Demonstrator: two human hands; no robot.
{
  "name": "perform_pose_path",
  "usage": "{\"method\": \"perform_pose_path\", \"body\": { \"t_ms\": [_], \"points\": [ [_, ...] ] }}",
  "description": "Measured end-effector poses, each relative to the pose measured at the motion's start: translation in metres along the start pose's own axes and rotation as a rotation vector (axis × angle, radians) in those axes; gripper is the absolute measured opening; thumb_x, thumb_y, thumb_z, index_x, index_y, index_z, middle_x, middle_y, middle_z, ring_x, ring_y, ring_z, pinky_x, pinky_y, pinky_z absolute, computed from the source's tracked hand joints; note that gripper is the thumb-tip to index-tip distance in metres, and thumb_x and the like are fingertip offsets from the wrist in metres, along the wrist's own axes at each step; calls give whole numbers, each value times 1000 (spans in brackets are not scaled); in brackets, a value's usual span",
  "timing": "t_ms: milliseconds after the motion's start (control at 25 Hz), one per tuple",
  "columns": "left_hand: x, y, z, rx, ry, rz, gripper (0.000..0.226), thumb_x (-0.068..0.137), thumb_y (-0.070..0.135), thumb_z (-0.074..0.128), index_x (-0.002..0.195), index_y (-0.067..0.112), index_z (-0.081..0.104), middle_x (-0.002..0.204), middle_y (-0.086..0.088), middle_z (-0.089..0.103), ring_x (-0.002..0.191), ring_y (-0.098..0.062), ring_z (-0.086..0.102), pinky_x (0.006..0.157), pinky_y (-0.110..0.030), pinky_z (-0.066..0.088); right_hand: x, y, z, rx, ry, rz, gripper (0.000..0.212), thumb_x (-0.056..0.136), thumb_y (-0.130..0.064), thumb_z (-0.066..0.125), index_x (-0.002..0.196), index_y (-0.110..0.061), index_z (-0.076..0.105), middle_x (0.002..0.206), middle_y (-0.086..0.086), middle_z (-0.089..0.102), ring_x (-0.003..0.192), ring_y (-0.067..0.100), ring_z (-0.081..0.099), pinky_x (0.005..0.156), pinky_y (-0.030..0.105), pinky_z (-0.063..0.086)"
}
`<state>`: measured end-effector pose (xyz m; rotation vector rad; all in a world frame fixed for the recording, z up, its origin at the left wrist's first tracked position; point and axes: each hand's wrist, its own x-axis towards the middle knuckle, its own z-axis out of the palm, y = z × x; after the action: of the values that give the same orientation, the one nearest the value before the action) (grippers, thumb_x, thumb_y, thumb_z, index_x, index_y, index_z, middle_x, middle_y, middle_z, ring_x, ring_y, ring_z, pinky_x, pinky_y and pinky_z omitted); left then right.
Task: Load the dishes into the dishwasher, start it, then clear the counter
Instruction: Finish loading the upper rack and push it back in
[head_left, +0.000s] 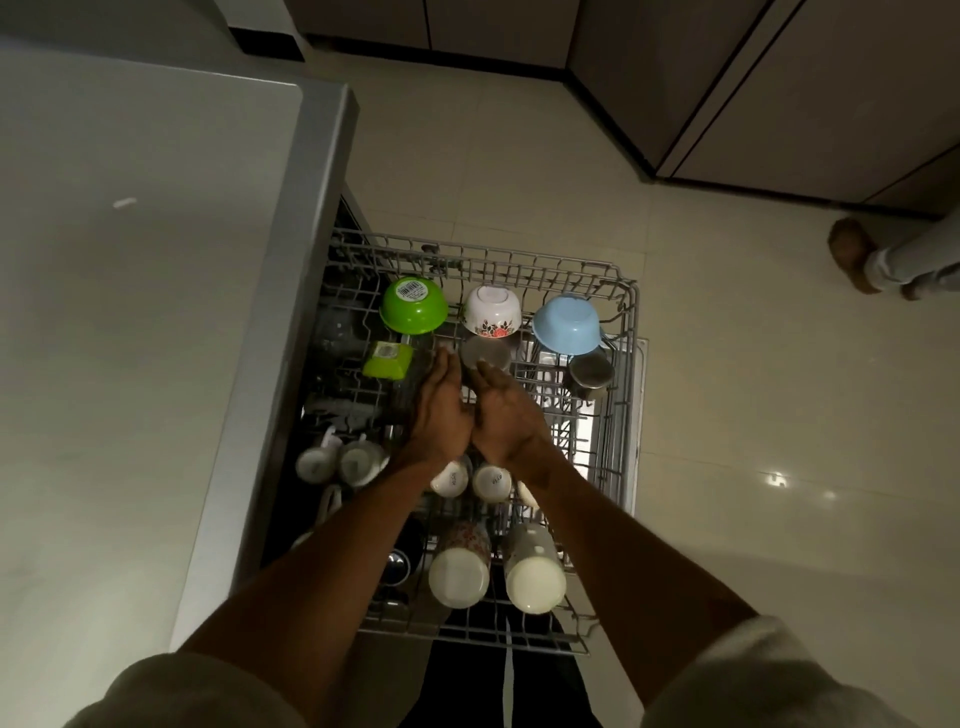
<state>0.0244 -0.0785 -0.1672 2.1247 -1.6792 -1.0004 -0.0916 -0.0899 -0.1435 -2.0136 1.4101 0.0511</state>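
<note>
We are reaching both hands over the pulled-out upper rack (618, 291), left hand (439, 410) and right hand (506, 415) side by side, fingers extended, gripping nothing, apparently steadying a grey dish (485, 354) at the fingertips. The green bowl (414, 306), floral bowl (492, 310) and blue bowl (566, 323) are sitting inverted, likely so water drains off.

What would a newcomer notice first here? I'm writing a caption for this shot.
Three upturned bowls line the far end of the pulled-out rack: green bowl, floral white bowl, blue bowl. Mid-rack, the left hand and right hand reach toward a grey lid.
</note>
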Motion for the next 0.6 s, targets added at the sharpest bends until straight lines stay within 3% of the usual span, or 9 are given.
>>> {"method": "perform_pose_path", "body": {
  "t_ms": [120, 240, 360, 480, 600],
  "points": [
    [-37, 20, 13, -42, -12, 40, 69, 90, -3, 52, 154, 0, 25, 163, -16, 18, 152, -27, 18, 120, -20, 7, -32, 13, -1, -122, -26, -18, 71, 84, -24, 64, 147, 0, 44, 150, 23, 45, 140, 36, 41, 118, 44, 33],
    [-68, 41, 31, -75, 7, 40, 71, 85, -6, 53, 152, 5, 33, 161, -11, 26, 149, -25, 27, 116, -11, 4, -68, 25, -18, -198, -16, -27, 69, 90, -25, 64, 150, -4, 40, 154, 18, 41, 144, 33, 37, 122, 42, 25],
    [-100, 67, 55, -135, -33, 55, 72, 85, -12, 46, 153, 6, 31, 161, -9, 29, 149, -23, 28, 122, -24, 18, -96, 49, -30, -272, -51, -50, 75, 86, -19, 67, 152, -4, 36, 156, 16, 39, 146, 31, 33, 123, 37, 17],
    [-118, 93, 82, -160, -81, 45, 76, 83, -12, 46, 154, 7, 30, 156, -13, 39, 144, -26, 37, 120, -33, 29, -115, 79, -39, -352, -92, -61, 77, 72, -16, 76, 143, -1, 50, 145, 19, 52, 138, 34, 44, 120, 39, 24],
    [-129, 113, 106, -161, -127, 1, 73, 82, -10, 47, 153, 4, 34, 151, -16, 46, 140, -28, 44, 117, -36, 34, -128, 106, -47, -410, -153, -73, 71, 74, -19, 74, 139, 1, 53, 145, 21, 52, 139, 36, 42, 122, 42, 22]
  ]
}}
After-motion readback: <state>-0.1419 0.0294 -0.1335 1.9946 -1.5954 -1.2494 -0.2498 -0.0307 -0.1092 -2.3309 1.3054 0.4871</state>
